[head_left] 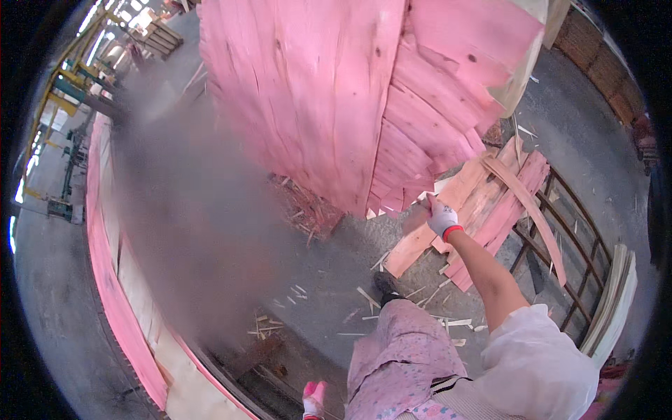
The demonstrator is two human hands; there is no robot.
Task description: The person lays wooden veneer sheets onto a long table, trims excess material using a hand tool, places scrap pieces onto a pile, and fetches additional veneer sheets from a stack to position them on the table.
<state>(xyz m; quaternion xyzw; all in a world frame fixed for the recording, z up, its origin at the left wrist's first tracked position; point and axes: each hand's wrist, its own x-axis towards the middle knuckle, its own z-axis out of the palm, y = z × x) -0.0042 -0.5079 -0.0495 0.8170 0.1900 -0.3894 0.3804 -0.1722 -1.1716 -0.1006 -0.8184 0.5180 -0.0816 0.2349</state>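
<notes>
Gripping the lower edge of a large pink veneer sheet (329, 91), the gloved right hand (441, 218) is closed around it above the floor (336, 280). The left hand (313, 399) sits low; its grip cannot be told.

Wood workshop: stacked pink veneer sheets (315, 91)

Two gloved hands (442, 218), one veneer stack (336, 91).

Wood splinters (301, 290) are lying scattered over the grey concrete floor (210, 231). A dark metal rack (560, 238) is standing at the right, and stacked pallets (157, 35) are sitting far off.
</notes>
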